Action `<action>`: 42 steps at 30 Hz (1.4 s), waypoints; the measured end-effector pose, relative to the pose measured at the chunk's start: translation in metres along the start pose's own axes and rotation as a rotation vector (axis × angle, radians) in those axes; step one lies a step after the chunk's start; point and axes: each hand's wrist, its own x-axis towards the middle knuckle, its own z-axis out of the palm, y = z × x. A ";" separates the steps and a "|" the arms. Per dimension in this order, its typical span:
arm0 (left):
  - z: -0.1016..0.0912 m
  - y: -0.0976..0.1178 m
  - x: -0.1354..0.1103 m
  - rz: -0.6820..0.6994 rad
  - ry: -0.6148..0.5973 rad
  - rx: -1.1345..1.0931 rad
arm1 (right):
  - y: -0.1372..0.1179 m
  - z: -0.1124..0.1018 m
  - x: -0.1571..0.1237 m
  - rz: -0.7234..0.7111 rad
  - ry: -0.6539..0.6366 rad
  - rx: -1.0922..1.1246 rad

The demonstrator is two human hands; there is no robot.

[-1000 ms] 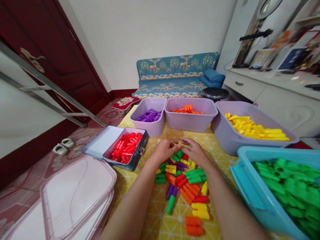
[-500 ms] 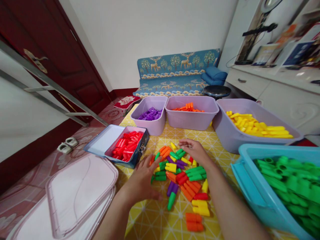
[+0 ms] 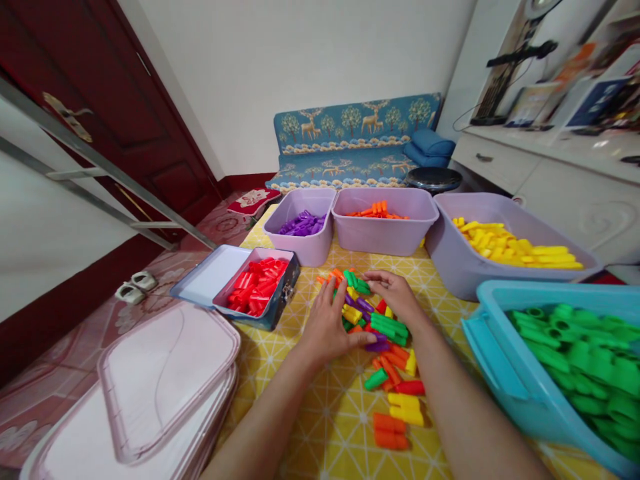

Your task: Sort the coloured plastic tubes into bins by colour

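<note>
A loose pile of plastic bullet-shaped building pieces lies on the yellow patterned cloth, in green, yellow, orange, red and purple. My left hand point(image 3: 331, 325) rests against the pile's left side, fingers spread and thumb stretched toward a purple piece point(image 3: 379, 343). On the far right side of the pile, my right hand point(image 3: 397, 298) curves its fingers beside the pieces, apart from one another, with nothing seen held. Between the hands are a green piece point(image 3: 389, 328) and a yellow piece point(image 3: 351, 314). Nearer me lie a yellow piece point(image 3: 406, 408) and an orange piece point(image 3: 390, 431).
Lilac bins hold purple point(image 3: 303, 224), orange point(image 3: 377, 211) and yellow pieces point(image 3: 515, 245). A turquoise bin point(image 3: 505, 360) with green pieces stands right. An open tin point(image 3: 274, 315) of red pieces and stacked lids point(image 3: 165, 380) are left. A blue sofa point(image 3: 345, 133) stands behind.
My left hand has moved right and slightly away from me, pushing the left part of the pile together toward my right hand. The purple and green pieces near its thumb shifted right.
</note>
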 end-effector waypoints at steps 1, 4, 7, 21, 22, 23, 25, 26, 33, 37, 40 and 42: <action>0.001 0.003 0.008 0.009 0.037 -0.029 | 0.001 -0.001 0.000 -0.007 0.006 -0.003; 0.008 0.006 0.024 0.046 0.122 -0.083 | 0.006 -0.001 0.000 -0.024 0.009 -0.023; 0.015 0.003 0.027 0.081 0.135 -0.065 | 0.008 0.000 0.000 -0.018 0.013 -0.061; 0.019 -0.010 0.028 0.052 0.154 -0.170 | -0.041 -0.001 -0.162 -0.092 0.040 -0.912; 0.019 -0.010 0.028 0.051 0.155 -0.174 | -0.036 0.001 -0.177 -0.112 0.024 -0.961; 0.019 -0.010 0.028 0.050 0.157 -0.178 | -0.032 0.003 -0.186 -0.127 0.018 -0.986; 0.019 -0.010 0.029 0.047 0.166 -0.199 | -0.025 0.007 -0.186 -0.120 0.046 -0.974; 0.019 -0.011 0.029 0.043 0.173 -0.217 | -0.023 0.008 -0.178 -0.119 0.062 -0.944; 0.017 -0.011 0.029 0.026 0.196 -0.324 | -0.014 0.019 -0.075 -0.216 0.127 -0.674; 0.017 -0.011 0.030 0.068 0.154 -0.252 | -0.009 0.024 -0.041 -0.247 0.019 -0.678; 0.018 -0.012 0.030 0.079 0.141 -0.232 | -0.009 0.025 -0.031 -0.264 0.005 -0.667; 0.019 -0.012 0.030 0.078 0.138 -0.227 | -0.011 0.023 -0.031 -0.274 0.072 -0.645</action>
